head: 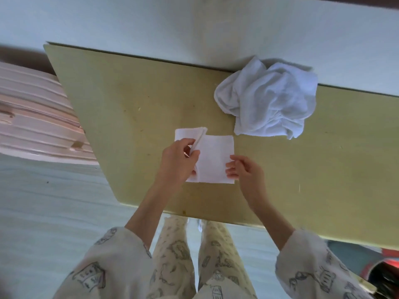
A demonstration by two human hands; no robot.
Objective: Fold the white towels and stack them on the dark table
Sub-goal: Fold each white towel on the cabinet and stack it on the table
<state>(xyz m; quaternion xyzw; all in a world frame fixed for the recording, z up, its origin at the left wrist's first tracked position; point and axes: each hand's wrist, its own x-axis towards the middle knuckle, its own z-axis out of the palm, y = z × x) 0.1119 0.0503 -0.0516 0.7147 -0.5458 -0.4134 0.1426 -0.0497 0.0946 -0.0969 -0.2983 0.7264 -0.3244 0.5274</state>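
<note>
A small white towel (216,156) lies partly folded near the front middle of the olive-yellow table (129,100). My left hand (179,162) pinches the towel's left flap, which stands lifted along a crease. My right hand (246,171) hovers at the towel's right edge with its fingers loosely curled, holding nothing. A heap of crumpled white towels (269,98) sits at the table's back right, against the wall.
A pink ribbed suitcase (36,117) stands on the floor left of the table. A pale wall (194,24) runs behind the table. A dark and red object (382,275) shows at the lower right. My patterned trousers are below the table's front edge.
</note>
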